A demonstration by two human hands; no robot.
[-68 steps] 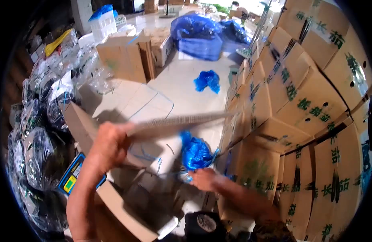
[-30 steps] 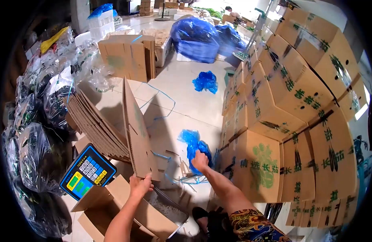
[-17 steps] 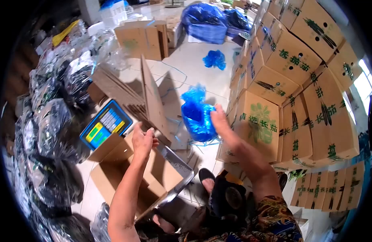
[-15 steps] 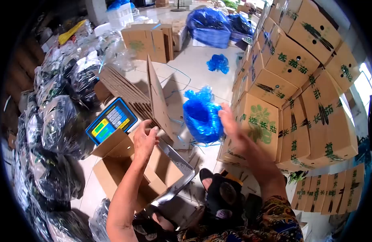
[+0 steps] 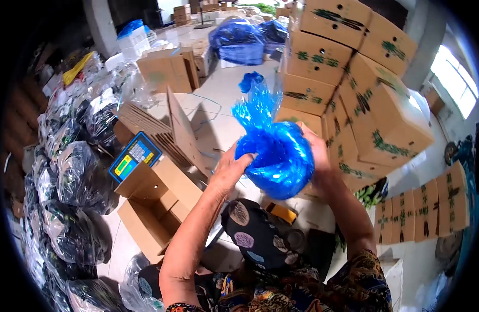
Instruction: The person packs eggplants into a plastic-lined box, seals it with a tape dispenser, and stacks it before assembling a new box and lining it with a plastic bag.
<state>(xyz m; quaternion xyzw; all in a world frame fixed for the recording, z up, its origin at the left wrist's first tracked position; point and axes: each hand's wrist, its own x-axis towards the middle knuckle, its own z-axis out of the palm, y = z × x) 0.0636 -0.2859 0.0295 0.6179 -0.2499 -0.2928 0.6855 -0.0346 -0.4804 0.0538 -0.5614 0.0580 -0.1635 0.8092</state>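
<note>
A translucent blue plastic bag [image 5: 289, 164], puffed and gathered, is between my two hands in front of me. My left hand [image 5: 230, 170] pinches its left edge with thumb and fingers. On the other side my right hand [image 5: 316, 152] grips the bag, its fingers partly hidden behind the plastic. Loose blue film sticks up from the far side of the bag. To the left below, an open cardboard box [image 5: 134, 221] stands with its flaps up, and behind it is a scale display [image 5: 135, 157] with a blue frame.
Printed cartons [image 5: 317, 57] are stacked high at right. Flattened cardboard sheets [image 5: 151, 127] lean beyond the scale. Filled clear plastic bags [image 5: 78, 177] line the left side. A row of narrow printed cartons [image 5: 424, 208] stands at lower right. Another blue bag [image 5: 250, 81] lies on the floor ahead.
My left hand has moved right, from over the cardboard box to the blue bag, and now holds it along with my right hand. The bag is nearer me, and the view has turned right.
</note>
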